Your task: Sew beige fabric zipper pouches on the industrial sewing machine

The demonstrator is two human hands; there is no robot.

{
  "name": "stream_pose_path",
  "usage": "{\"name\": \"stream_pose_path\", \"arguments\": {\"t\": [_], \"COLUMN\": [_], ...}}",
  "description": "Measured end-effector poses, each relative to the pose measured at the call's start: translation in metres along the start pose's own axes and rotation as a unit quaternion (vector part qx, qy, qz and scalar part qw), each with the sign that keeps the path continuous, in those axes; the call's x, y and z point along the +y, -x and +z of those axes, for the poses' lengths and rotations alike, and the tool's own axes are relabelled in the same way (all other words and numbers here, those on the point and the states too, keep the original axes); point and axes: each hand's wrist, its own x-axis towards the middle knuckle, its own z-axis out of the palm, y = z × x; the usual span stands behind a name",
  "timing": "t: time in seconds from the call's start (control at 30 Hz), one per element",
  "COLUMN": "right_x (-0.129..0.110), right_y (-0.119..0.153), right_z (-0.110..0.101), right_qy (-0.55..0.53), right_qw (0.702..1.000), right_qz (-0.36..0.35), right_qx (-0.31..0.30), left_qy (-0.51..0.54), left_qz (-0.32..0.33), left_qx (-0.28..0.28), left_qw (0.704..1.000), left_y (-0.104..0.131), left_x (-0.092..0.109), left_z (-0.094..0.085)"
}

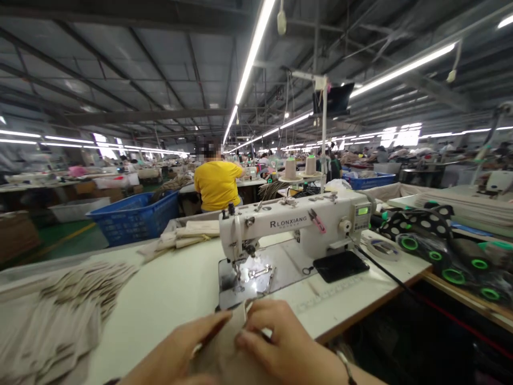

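A beige fabric piece (226,345) lies between my two hands at the table's front edge, just before the sewing machine (280,224). My right hand (280,337) pinches its upper right edge, thumb against curled fingers. On the other side, my left hand (180,345) grips the cloth, its thumb side pointing toward the machine. The lower part of the cloth and some of the left fingers are hidden. Beyond the hands are the machine's needle area (237,272) and its metal bed plate (286,262).
Stacked beige fabric pieces (60,326) lie at left, more (192,232) behind the machine. A black phone (340,266) and a tape roll (382,249) rest at right. Thread cones (290,168) stand behind. A person in yellow (218,184) sits ahead beside a blue crate (136,216).
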Motion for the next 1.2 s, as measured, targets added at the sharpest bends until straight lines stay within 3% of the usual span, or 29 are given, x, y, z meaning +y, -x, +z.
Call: {"name": "stream_pose_path", "arguments": {"t": [0.07, 0.23, 0.47, 0.63, 1.2], "right_x": [-0.008, -0.007, -0.008, -0.006, -0.005], "right_y": [-0.006, -0.006, 0.003, 0.005, 0.000], "right_z": [-0.001, -0.013, -0.006, -0.004, 0.000], "right_qy": [0.017, 0.046, 0.103, 0.112, 0.130], "right_qw": [1.000, 0.995, 0.993, 0.992, 0.990], "right_qz": [-0.011, 0.041, 0.026, 0.024, 0.036], "right_qx": [-0.011, -0.084, -0.048, -0.046, -0.033], "left_qy": [0.098, 0.220, 0.302, 0.346, 0.363], "left_qz": [-0.075, -0.163, -0.146, -0.179, -0.249], "left_qx": [-0.045, -0.014, -0.034, -0.049, -0.038], "left_qw": [0.991, 0.962, 0.941, 0.920, 0.897], "left_y": [-0.010, -0.018, -0.018, -0.020, -0.021], "left_x": [0.003, 0.002, 0.004, 0.002, 0.000], "left_z": [-0.002, -0.009, -0.011, -0.011, -0.010]}}
